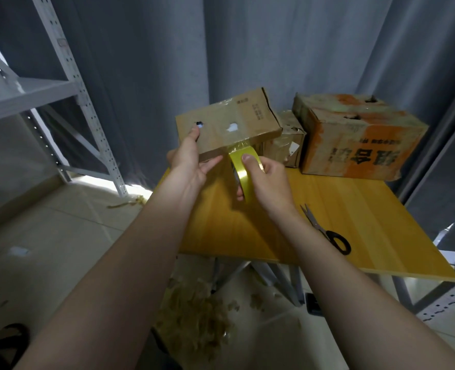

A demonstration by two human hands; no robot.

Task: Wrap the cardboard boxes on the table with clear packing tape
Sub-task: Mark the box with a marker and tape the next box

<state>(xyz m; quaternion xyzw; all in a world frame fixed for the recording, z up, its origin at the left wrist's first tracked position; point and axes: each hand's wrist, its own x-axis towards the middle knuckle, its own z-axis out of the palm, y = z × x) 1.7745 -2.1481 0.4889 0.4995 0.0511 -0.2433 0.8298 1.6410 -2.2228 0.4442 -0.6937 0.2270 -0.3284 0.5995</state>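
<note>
**A:** Head view: where's the box?
**B:** The flat cardboard box (pixel 229 124) is held tilted above the table's (pixel 354 209) far-left edge. The tape roll (pixel 243 169) sits just under its near edge, joined to it by a short strip.
**A:** Hands?
**B:** The left hand (pixel 191 161) grips the box's near-left corner. The right hand (pixel 269 180) is curled round the roll, thumb on top.
**A:** Room?
**B:** 2 more boxes, the orange-stained box (pixel 359 140) and the small box (pixel 287 145), crowd the far side. The scissors (pixel 325 231) lie right of the right wrist.
</note>
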